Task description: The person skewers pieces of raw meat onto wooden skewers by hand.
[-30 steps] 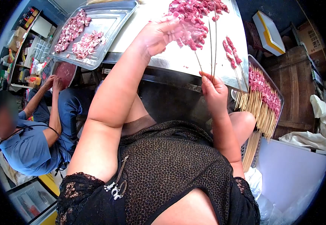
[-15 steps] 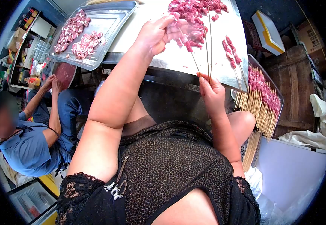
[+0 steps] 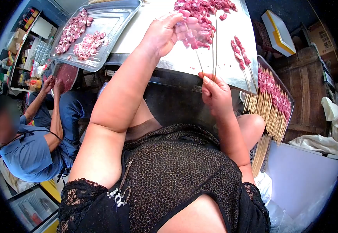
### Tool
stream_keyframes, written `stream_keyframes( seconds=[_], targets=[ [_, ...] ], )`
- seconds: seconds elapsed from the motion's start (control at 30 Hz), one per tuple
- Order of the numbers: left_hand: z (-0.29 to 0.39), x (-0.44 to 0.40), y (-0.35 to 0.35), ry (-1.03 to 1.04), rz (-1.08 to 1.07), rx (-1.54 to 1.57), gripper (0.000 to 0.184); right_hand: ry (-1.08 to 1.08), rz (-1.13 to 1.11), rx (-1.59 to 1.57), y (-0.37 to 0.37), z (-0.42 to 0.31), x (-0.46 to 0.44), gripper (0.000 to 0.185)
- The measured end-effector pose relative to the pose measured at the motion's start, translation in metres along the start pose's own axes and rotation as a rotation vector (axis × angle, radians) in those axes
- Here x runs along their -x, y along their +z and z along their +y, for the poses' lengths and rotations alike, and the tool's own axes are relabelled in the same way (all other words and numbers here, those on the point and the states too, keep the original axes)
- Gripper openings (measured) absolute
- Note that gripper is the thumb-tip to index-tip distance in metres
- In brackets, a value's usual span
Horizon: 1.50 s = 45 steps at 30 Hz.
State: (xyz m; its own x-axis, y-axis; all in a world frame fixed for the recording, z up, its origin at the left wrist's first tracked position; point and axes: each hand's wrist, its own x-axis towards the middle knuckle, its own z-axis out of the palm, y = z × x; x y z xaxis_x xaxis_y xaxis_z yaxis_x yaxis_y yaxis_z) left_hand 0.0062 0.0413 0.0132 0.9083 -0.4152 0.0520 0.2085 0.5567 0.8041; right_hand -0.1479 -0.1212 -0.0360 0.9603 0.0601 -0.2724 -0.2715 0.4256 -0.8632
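Note:
My right hand (image 3: 217,95) is closed round the lower ends of several thin skewers (image 3: 215,58) at the table's front edge. One skewer slants up to raw meat pieces (image 3: 192,40) by my left hand; the others stand upright beside it. Fingers bent, my left hand (image 3: 164,34) grips raw meat near that skewer's upper end; motion smears its fingertips. Behind it lies a pile of red cut meat (image 3: 204,11) on the white tabletop (image 3: 138,42). To the right, two skewers threaded with meat (image 3: 240,54) lie on the table.
A metal tray (image 3: 103,54) with two heaps of cut meat stands at the left. At the right, another tray (image 3: 291,103) holds rows of meat skewers. A co-worker (image 3: 33,143) sits at the left, hands together by a bowl of meat (image 3: 66,73). A white-yellow box (image 3: 278,33) stands back right.
My right hand has shifted slightly left with the skewers. My left hand stays near the meat, its fingers now more bent. The co-worker's hands have moved a little.

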Motion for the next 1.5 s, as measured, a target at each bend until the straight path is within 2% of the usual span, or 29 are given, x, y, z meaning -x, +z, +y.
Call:
stream_keyframes(
  seconds=[0.33, 0.7, 0.8, 0.87, 0.9, 0.93, 1.03, 1.17, 1.23, 1.27, 1.33, 1.37, 1.47, 1.5],
  targets=[
    [-0.010, 0.005, 0.014, -0.047, -0.024, -0.040, 0.022, -0.114, 0.032, 0.044, 0.009, -0.011, -0.012, 0.025],
    [-0.016, 0.006, 0.015, -0.114, -0.074, -0.094, 0.026, -0.090, 0.062, 0.006, 0.005, -0.016, -0.010, 0.024],
    [-0.008, 0.006, 0.009, -0.141, 0.021, -0.277, 0.032, -0.118, 0.132, 0.026, -0.004, -0.024, -0.013, 0.024],
    [-0.007, -0.007, -0.015, -0.147, 0.211, -0.576, 0.037, -0.205, 0.140, 0.046, -0.017, -0.026, -0.014, 0.024],
    [-0.004, -0.008, -0.016, -0.159, 0.244, -0.649, 0.046, -0.210, 0.152, 0.037, -0.022, -0.025, -0.013, 0.024],
    [-0.002, -0.008, -0.017, -0.157, 0.244, -0.650, 0.046, -0.212, 0.151, 0.036, -0.025, -0.024, -0.013, 0.024],
    [-0.003, -0.009, -0.020, -0.151, 0.057, -0.073, 0.062, -0.136, 0.164, 0.099, -0.030, -0.017, -0.007, 0.024],
    [-0.002, -0.012, -0.024, -0.176, 0.003, 0.114, 0.048, -0.148, 0.117, 0.118, -0.033, 0.001, -0.004, 0.026],
    [-0.001, -0.011, -0.028, -0.071, 0.053, -0.221, 0.037, -0.141, 0.135, 0.101, -0.033, 0.001, 0.000, 0.026],
    [0.000, -0.010, -0.031, -0.074, 0.054, -0.221, 0.037, -0.135, 0.153, 0.086, -0.034, 0.001, 0.001, 0.026],
    [0.003, -0.006, -0.034, 0.100, 0.087, -0.645, 0.047, -0.140, 0.154, 0.081, -0.037, 0.002, 0.003, 0.027],
    [0.004, -0.003, -0.035, 0.097, 0.088, -0.646, 0.047, -0.148, 0.153, 0.078, -0.038, 0.003, 0.003, 0.027],
    [0.008, 0.008, -0.030, 0.088, 0.069, -1.028, 0.056, -0.142, 0.153, 0.090, -0.038, 0.004, 0.004, 0.028],
    [0.008, 0.007, -0.034, 0.108, 0.051, -1.055, 0.049, -0.141, 0.153, 0.089, -0.037, 0.004, 0.004, 0.028]
  ],
)
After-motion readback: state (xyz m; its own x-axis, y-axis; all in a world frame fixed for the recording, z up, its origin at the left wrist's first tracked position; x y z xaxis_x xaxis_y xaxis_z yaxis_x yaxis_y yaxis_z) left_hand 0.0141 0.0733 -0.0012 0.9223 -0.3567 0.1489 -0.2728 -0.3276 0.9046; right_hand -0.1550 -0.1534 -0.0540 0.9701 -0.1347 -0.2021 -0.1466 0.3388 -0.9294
